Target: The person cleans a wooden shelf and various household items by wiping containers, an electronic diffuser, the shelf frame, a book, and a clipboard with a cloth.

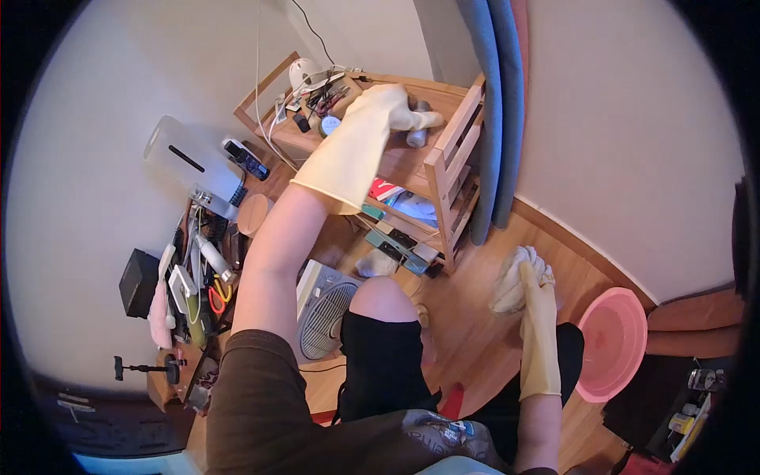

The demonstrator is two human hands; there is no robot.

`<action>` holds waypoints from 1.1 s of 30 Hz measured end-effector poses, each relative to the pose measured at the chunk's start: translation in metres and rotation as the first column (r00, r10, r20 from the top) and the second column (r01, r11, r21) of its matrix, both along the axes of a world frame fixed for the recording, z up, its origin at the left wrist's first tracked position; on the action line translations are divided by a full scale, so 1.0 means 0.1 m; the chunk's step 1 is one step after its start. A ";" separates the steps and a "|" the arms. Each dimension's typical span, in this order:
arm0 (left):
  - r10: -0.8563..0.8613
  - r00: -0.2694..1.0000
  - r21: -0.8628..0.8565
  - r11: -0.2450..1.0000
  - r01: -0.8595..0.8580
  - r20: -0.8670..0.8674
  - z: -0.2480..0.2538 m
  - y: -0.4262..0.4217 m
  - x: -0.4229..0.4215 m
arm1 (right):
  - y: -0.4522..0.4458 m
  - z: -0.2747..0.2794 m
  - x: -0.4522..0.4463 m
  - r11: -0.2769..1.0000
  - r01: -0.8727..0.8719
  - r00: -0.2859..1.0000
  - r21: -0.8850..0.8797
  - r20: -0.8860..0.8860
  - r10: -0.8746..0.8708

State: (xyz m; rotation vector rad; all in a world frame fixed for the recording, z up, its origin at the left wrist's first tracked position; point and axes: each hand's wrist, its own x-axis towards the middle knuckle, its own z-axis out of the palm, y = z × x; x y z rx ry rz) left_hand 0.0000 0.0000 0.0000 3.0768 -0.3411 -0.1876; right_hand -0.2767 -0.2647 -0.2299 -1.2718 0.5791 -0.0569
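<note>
My left hand point(396, 109), in a cream rubber glove, reaches over the top shelf of the wooden rack point(405, 168). Its fingers are at a small whitish-grey bottle point(417, 136) near the right end of the shelf; whether they grip it cannot be made out. To the left of the glove lie a round tin point(329, 125), cables and small items. My right hand point(532, 281), gloved the same way, is closed on a bunched pale cloth point(511, 286) above the wooden floor, left of the pink basin point(613, 344).
A fan point(326, 313) stands on the floor beside my knee. The blue curtain point(499, 119) hangs right of the rack. On the left, a cluttered surface holds scissors point(218, 294), a white container point(180, 154) and a dark bottle point(247, 161). Lower rack shelves hold packages.
</note>
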 end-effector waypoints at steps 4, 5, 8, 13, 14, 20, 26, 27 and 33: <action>0.096 0.994 0.080 0.993 -0.092 -0.051 0.10 -0.09 -0.09 | 0.10 -0.11 0.02 0.995 0.090 0.996 -0.029 0.016 -0.090; 0.111 0.978 0.027 0.994 -0.108 -0.175 0.09 -0.13 -0.11 | 0.02 -0.11 -0.03 0.992 0.100 0.995 -0.073 0.010 -0.100; 0.157 0.969 0.042 0.988 -0.152 -0.193 0.14 -0.20 -0.09 | 0.06 -0.18 0.05 0.994 0.097 0.995 -0.047 0.012 -0.096; 0.225 0.968 -0.149 0.967 -0.207 0.111 -0.10 -0.18 -0.27 | 0.02 -0.22 0.04 0.994 0.091 0.996 -0.058 0.026 -0.089; 0.152 0.953 -0.460 0.888 -0.015 0.262 -0.22 -0.09 -0.24 | 0.02 -0.23 0.04 0.995 0.100 0.993 -0.019 0.058 -0.099; 0.199 0.909 -0.911 0.277 0.305 0.365 -0.60 0.05 -0.38 | -0.01 -0.28 0.04 0.990 0.097 0.995 -0.099 0.028 -0.094; 0.123 0.984 -0.975 0.193 0.107 0.132 -0.66 0.22 -0.32 | -0.04 -0.42 0.04 0.984 0.096 0.995 -0.149 0.012 -0.096; 0.068 0.997 -0.979 0.205 0.014 0.029 -0.65 0.24 -0.34 | -0.04 -0.38 0.04 0.984 0.099 0.995 -0.148 0.016 -0.098; 0.263 0.920 -0.948 -0.053 0.314 0.290 -0.46 0.09 -0.66 | -0.05 -0.39 0.01 0.970 0.138 0.990 -0.202 0.028 -0.135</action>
